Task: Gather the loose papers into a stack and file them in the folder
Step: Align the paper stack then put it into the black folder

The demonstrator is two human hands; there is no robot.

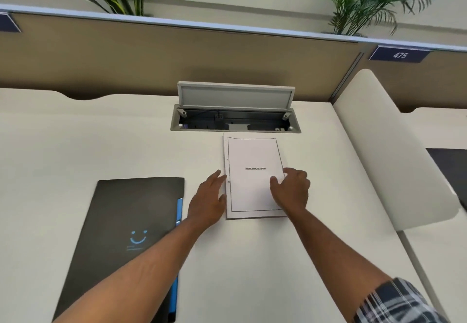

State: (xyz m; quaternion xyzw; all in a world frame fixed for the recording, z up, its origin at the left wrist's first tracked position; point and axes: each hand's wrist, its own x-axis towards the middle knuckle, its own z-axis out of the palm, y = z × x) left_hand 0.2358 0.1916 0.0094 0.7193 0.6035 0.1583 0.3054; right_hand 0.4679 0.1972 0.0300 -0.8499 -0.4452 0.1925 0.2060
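Now | one paper stack (254,176) | one closed folder (126,221) | two hands, left (208,202), right (290,189), fingers straight, flanking stack

Top sheet of the paper stack (254,171) is showing one word, "BIBLIOGRAPHY", in bold capitals at its centre inside a thin ruled border. Dark blue plate (399,55) on the desk partition is reading "475" in white numerals. Black folder (126,221) is carrying a blue smile mark; the small line under it is too blurred to read.
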